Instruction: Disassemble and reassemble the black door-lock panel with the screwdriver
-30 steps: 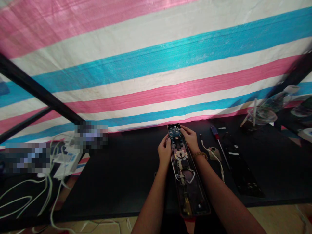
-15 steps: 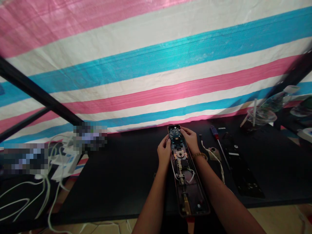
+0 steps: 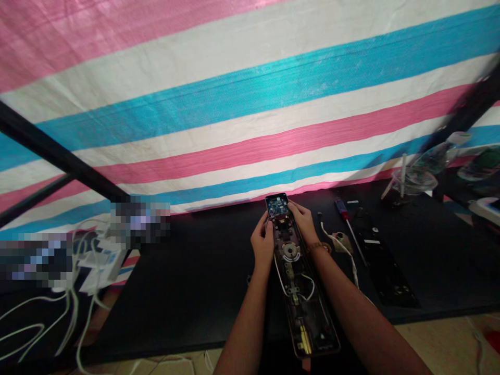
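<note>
Between my hands lies a long, narrow door lock housing (image 3: 299, 312), opened to show its inside. A circuit board (image 3: 277, 206) sits at its far end, with a round metal hub and looped white wires further down. My left hand (image 3: 262, 239) grips the housing's left edge near the board, thumb on the rim. Opposite it, my right hand (image 3: 303, 221) holds the right edge, fingers partly hidden beneath. The near end of the housing reaches past the table edge towards me.
Right of my arm lie a screwdriver (image 3: 341, 209), a white cable (image 3: 353, 266) with a small module, and a long black panel (image 3: 385, 265). A clear plastic cup (image 3: 416, 182) stands at the back right. White cables (image 3: 72, 297) tangle at left. A striped tarp (image 3: 250, 120) hangs behind the black table (image 3: 187, 281).
The housing has tilted slightly in my hands, and its near end sits a little lower in view. Both hands keep their hold. The whole view has shifted a little.
</note>
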Demonstrator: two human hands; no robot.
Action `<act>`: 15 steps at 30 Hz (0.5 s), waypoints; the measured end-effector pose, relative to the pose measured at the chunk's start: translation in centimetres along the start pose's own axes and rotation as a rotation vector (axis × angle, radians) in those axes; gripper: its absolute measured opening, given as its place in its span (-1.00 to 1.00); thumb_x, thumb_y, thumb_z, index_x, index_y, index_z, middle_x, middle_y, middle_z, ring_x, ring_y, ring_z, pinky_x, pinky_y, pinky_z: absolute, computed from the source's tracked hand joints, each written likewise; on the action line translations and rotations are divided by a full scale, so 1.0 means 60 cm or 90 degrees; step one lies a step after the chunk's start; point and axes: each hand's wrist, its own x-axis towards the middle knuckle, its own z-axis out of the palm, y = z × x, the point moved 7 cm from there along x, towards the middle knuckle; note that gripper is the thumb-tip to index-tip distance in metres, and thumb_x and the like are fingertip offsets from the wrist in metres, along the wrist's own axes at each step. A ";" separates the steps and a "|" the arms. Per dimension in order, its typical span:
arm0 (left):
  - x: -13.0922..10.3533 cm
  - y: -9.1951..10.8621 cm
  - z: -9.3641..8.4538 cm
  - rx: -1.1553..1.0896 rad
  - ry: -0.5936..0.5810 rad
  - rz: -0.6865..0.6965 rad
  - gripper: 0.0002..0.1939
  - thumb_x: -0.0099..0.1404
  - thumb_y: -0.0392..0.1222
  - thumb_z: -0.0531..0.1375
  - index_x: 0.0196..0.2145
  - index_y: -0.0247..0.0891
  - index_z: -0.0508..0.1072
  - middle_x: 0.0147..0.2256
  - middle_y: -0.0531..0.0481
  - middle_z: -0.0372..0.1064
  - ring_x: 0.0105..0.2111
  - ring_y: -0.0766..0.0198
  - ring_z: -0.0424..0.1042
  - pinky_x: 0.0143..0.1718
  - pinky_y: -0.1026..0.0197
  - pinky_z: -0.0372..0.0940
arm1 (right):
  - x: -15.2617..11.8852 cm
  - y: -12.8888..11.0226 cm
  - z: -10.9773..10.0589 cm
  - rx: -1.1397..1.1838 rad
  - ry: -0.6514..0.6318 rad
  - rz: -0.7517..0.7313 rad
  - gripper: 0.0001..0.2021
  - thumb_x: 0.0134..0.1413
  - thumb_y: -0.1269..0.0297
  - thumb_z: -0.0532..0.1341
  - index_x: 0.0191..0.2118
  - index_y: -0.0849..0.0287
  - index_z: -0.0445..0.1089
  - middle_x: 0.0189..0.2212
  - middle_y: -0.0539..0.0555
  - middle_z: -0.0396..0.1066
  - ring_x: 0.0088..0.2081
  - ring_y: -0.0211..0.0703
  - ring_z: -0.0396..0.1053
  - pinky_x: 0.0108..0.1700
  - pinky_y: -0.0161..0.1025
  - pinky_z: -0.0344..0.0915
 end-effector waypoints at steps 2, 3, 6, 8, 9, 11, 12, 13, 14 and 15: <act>-0.001 -0.003 0.000 0.002 -0.004 0.001 -0.56 0.31 -0.11 0.20 0.10 -0.31 0.50 0.02 -0.19 0.53 -0.02 0.07 0.54 0.07 0.04 0.39 | -0.001 -0.001 0.000 0.006 -0.004 0.002 -0.43 -0.08 -0.05 0.37 -0.04 0.30 0.57 -0.10 0.25 0.60 -0.04 0.09 0.52 0.06 0.00 0.41; -0.001 -0.003 0.000 0.000 -0.007 0.005 -0.55 0.31 -0.10 0.20 0.10 -0.32 0.49 0.00 -0.20 0.54 -0.04 0.07 0.55 0.05 0.04 0.40 | -0.002 -0.003 0.000 0.010 -0.007 0.000 -0.43 -0.08 -0.05 0.37 -0.03 0.30 0.57 -0.10 0.24 0.59 -0.03 0.09 0.52 0.07 0.01 0.41; -0.005 0.001 0.002 -0.015 -0.016 0.023 -0.54 0.31 -0.09 0.21 0.12 -0.31 0.47 -0.07 -0.19 0.57 -0.10 0.07 0.57 -0.01 0.04 0.43 | -0.006 -0.012 0.002 0.025 -0.014 -0.014 -0.43 -0.06 -0.04 0.38 -0.01 0.30 0.56 -0.07 0.23 0.58 0.00 0.10 0.51 0.10 0.01 0.39; -0.008 0.005 0.001 -0.022 -0.016 0.043 -0.55 0.32 -0.07 0.21 0.11 -0.30 0.46 -0.07 -0.20 0.56 -0.10 0.07 0.57 -0.02 0.05 0.44 | -0.009 -0.018 0.002 0.035 -0.015 -0.023 -0.42 -0.05 -0.04 0.37 0.01 0.29 0.55 -0.04 0.22 0.57 0.02 0.10 0.50 0.10 0.00 0.39; -0.010 0.008 0.001 -0.019 -0.014 0.056 -0.55 0.33 -0.07 0.21 0.11 -0.29 0.46 -0.06 -0.20 0.56 -0.09 0.07 0.56 -0.02 0.05 0.43 | -0.011 -0.022 0.002 0.039 -0.015 -0.028 -0.42 -0.05 -0.04 0.37 0.02 0.28 0.55 -0.03 0.22 0.57 0.02 0.10 0.50 0.11 0.00 0.39; -0.012 0.013 0.000 -0.005 -0.013 0.084 -0.57 0.34 -0.06 0.20 0.11 -0.26 0.46 -0.04 -0.20 0.54 -0.07 0.07 0.55 0.00 0.05 0.42 | -0.014 -0.028 0.002 0.048 -0.017 -0.039 -0.42 -0.04 -0.04 0.37 0.04 0.27 0.54 -0.01 0.22 0.56 0.04 0.10 0.49 0.11 0.00 0.39; -0.013 0.016 -0.001 0.004 -0.012 0.099 -0.58 0.34 -0.06 0.20 0.10 -0.25 0.46 -0.04 -0.19 0.53 -0.06 0.08 0.54 0.01 0.05 0.41 | -0.015 -0.030 0.002 0.052 -0.021 -0.045 -0.41 -0.04 -0.04 0.37 0.04 0.27 0.53 0.00 0.22 0.55 0.04 0.10 0.49 0.12 0.01 0.38; -0.015 0.019 -0.002 0.014 -0.009 0.115 -0.60 0.34 -0.06 0.20 0.08 -0.24 0.46 -0.05 -0.19 0.53 -0.06 0.09 0.53 0.00 0.06 0.40 | -0.016 -0.032 0.003 0.055 -0.025 -0.050 -0.41 -0.03 -0.04 0.36 0.05 0.27 0.53 0.00 0.22 0.55 0.05 0.10 0.48 0.13 0.01 0.38; -0.016 0.022 -0.004 0.025 -0.002 0.133 -0.63 0.33 -0.07 0.20 0.04 -0.24 0.46 -0.07 -0.17 0.53 -0.08 0.10 0.53 -0.01 0.08 0.40 | -0.016 -0.034 0.004 0.057 -0.029 -0.055 -0.42 -0.03 -0.04 0.36 0.05 0.26 0.53 0.01 0.22 0.55 0.06 0.10 0.48 0.14 0.02 0.37; -0.017 0.026 -0.006 0.036 0.007 0.151 -0.68 0.32 -0.08 0.21 -0.01 -0.24 0.47 -0.12 -0.14 0.52 -0.11 0.13 0.53 -0.03 0.10 0.39 | -0.017 -0.036 0.005 0.058 -0.034 -0.062 -0.42 -0.02 -0.05 0.35 0.05 0.25 0.53 0.01 0.21 0.54 0.07 0.10 0.47 0.15 0.02 0.36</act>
